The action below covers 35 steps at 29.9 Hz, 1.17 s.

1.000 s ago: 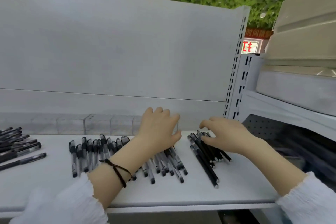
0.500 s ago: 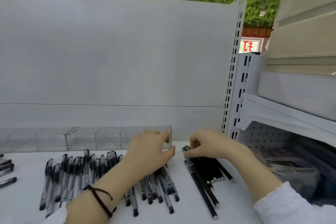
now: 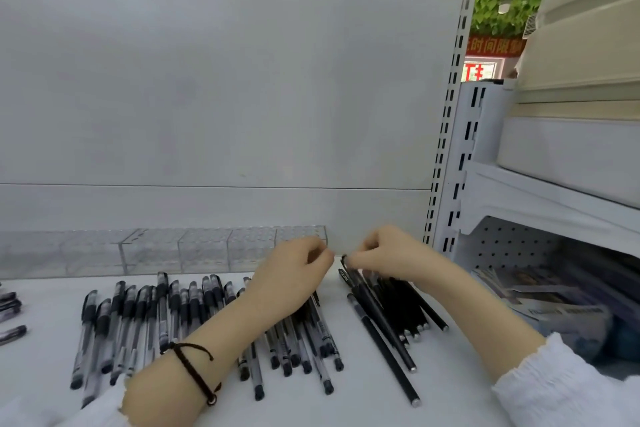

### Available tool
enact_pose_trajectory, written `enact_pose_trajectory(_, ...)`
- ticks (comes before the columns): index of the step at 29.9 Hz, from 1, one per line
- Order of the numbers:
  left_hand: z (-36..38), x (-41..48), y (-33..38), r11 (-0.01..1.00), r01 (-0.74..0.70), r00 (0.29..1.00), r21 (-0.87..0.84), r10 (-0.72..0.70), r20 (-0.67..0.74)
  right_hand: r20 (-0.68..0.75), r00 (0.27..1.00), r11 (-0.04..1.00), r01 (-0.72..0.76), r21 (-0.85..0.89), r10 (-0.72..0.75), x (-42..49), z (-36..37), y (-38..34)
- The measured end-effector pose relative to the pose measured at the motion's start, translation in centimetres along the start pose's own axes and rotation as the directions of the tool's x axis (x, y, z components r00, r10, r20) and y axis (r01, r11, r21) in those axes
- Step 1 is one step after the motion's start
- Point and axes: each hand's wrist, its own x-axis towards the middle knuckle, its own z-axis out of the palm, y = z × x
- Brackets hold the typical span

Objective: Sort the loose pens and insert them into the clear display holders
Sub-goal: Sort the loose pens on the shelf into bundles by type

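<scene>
The right hand point(image 3: 391, 253) pinches the top end of one black pen point(image 3: 377, 312) in the dark pile point(image 3: 419, 305), seemingly to lift it toward the clear holders point(image 3: 204, 250) behind, while the left hand point(image 3: 294, 277) curls its fingers over the see-through pens point(image 3: 138, 315), any grip hidden.

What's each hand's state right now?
Left hand: curled over clear plastic black-grip pens; hold cannot be told.
Right hand: pinches top of slim black pen.

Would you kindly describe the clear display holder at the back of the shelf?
The clear display holder is a long, low row of transparent, acrylic-looking boxes with hole-dotted tops, standing on the white shelf against the back panel. It looks empty. Its right end lies behind the left hand; contact is unclear.
</scene>
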Motion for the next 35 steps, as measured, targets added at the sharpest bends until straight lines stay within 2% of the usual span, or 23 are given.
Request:
enact_pose_trajectory(3,0.5,0.0,0.4,0.932,0.075,0.997,-0.355,-0.062,0.049,-0.07,0.998,0.947,0.029,0.319,-0.007,-0.1,-0.4,-0.3)
enact_pose_trajectory(5,0.8,-0.1,0.7,0.861,0.107,0.994,-0.498,-0.084,0.068,-0.104,0.995,0.894,0.053,0.444,-0.007,-0.1,-0.3,-0.4)
enact_pose_trajectory(8,1.0,-0.1,1.0,0.737,0.188,0.98,-0.649,-0.096,0.176,-0.137,0.991,0.828,0.073,0.556,0.005,0.1,0.3,-0.6)
enact_pose_trajectory(10,1.1,-0.2,1.1,0.654,0.241,0.964,-0.717,-0.077,0.254,-0.139,0.99,0.812,0.096,0.576,-0.018,0.3,0.5,-0.6)
enact_pose_trajectory(12,1.1,-0.3,1.2,0.599,0.267,0.959,-0.754,-0.091,0.268,-0.138,0.989,0.812,0.121,0.571,-0.05,0.6,0.6,-0.5)
enact_pose_trajectory(14,1.0,-0.1,1.2,0.488,0.305,0.952,-0.818,-0.156,0.262,-0.163,0.985,0.847,0.129,0.515,-0.051,0.9,0.6,0.0)
enact_pose_trajectory(15,0.9,0.1,1.3,0.415,0.324,0.944,-0.85,-0.207,0.259,-0.193,0.98,0.892,0.13,0.434,-0.049,1.1,0.6,0.5)
enact_pose_trajectory(17,0.6,0.6,1.2,0.293,0.346,0.918,-0.891,-0.303,0.256,-0.242,0.966,0.983,0.124,0.137,-0.088,1.3,0.5,1.7)
enact_pose_trajectory(18,0.4,0.8,1.2,0.24,0.351,0.906,-0.905,-0.331,0.264,-0.23,0.967,0.994,0.113,-0.012,-0.113,1.3,0.5,2.1)
enact_pose_trajectory(21,0.0,1.1,0.9,0.106,0.369,0.882,-0.923,-0.354,0.311,-0.133,0.987,0.95,0.045,-0.308,-0.09,1.0,1.1,2.1)
enact_pose_trajectory(24,0.0,0.9,0.6,0.055,0.379,0.874,-0.924,-0.35,0.338,-0.104,0.994,0.86,-0.016,-0.51,-0.043,0.9,2.3,1.0)
enact_pose_trajectory(27,0.1,0.8,0.7,0.046,0.369,0.877,-0.928,-0.348,0.331,-0.087,0.996,0.837,-0.064,-0.544,0.02,1.0,2.7,0.3)
enact_pose_trajectory(31,0.2,0.6,0.8,0.074,0.359,0.889,-0.93,-0.332,0.316,-0.029,0.997,0.903,-0.079,-0.423,0.074,1.2,2.5,0.4)
enact_pose_trajectory(35,0.4,0.6,0.9,0.097,0.363,0.892,-0.927,-0.325,0.315,-0.012,0.999,0.943,-0.043,-0.329,0.042,1.4,2.7,0.6)
